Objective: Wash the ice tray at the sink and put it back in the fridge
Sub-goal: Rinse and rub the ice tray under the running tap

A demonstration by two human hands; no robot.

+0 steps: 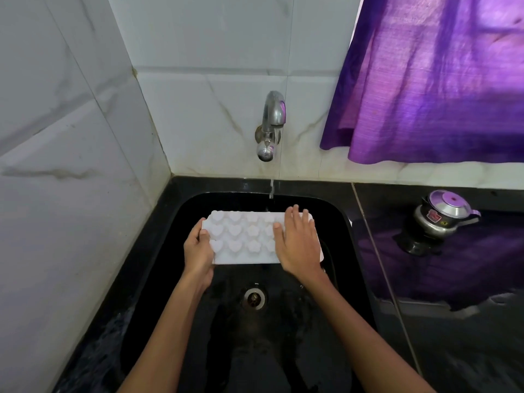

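A purple curtain (431, 80) hangs in the upper right of the frame, its hem just above the black countertop (453, 336). On that countertop, at the right edge, stands a small steel pressure cooker (442, 217) with a black handle and a red label; the curtain's purple shows on its lid. White marble-veined wall tiles (198, 66) fill the upper left and centre, with stained grout in the corner.

I had my left hand (198, 251) curled in a grip and my right hand (297, 245) flat, fingers straight, both arms extended forward.
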